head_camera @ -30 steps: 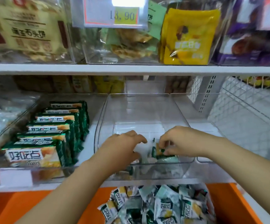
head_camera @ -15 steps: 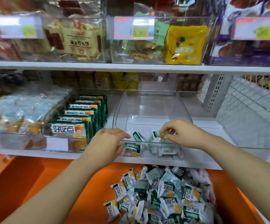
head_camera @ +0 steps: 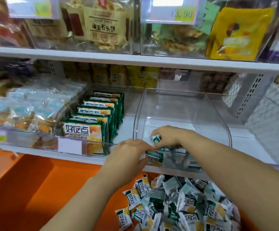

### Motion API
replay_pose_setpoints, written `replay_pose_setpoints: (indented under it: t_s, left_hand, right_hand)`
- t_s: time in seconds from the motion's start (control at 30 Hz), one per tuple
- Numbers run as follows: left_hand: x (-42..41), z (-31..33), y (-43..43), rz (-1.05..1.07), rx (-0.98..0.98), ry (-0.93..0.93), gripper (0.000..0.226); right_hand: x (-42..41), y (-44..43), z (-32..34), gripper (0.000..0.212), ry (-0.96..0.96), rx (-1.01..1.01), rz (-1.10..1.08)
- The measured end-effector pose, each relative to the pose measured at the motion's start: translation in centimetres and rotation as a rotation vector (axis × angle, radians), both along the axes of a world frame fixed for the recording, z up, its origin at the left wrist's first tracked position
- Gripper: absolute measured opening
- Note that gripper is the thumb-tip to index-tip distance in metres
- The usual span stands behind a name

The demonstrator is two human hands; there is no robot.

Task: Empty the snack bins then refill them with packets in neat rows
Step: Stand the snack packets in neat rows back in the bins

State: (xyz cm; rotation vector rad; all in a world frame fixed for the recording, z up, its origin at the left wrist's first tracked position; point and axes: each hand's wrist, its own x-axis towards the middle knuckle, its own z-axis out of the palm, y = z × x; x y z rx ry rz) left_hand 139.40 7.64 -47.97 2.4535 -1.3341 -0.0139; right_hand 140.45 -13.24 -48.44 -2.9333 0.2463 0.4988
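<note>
With the left hand [head_camera: 130,154] curled on a small green-and-white foil packet [head_camera: 154,158] at the front wall of the clear plastic snack bin [head_camera: 177,97], and the right hand [head_camera: 170,135] pinching a second packet [head_camera: 156,139] upright just behind. Advisable: stand each on edge, label forward, press against its neighbour, then draw more from the loose heap of packets [head_camera: 185,207] on the orange ledge [head_camera: 52,189] below.

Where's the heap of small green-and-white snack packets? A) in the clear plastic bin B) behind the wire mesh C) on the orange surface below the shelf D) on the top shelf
C: the heap of small green-and-white snack packets lies on the orange surface under the white shelf; the clear plastic bin holds only a few at its front, where the left hand and right hand each grip one.
</note>
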Motion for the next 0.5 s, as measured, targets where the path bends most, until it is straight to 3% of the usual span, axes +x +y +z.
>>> replay_pose_setpoints:
  t_s: [0.1, 0.2, 0.33, 0.5]
  left_hand:
    - [0.2, 0.0, 0.3, -0.024, -0.009, -0.011, 0.034]
    - [0.4, 0.3, 0.5, -0.024, -0.019, 0.015, 0.035]
    - [-0.2, 1.0, 0.1, 0.081, -0.227, 0.135, 0.049]
    - [-1.5, 3.4, -0.1, 0.119, -0.581, 0.479, 0.06]
  right_hand:
    - [0.1, -0.2, 0.4, 0.041, -0.06, 0.061, -0.049]
    - [-1.5, -1.2, 2.2, 0.021, -0.319, 0.238, -0.091]
    - [-5.9, -0.3, 6.2, 0.027, -0.597, 0.546, -0.136]
    - [-9.6, 2.7, 9.8, 0.038, -0.602, 0.84, -0.059]
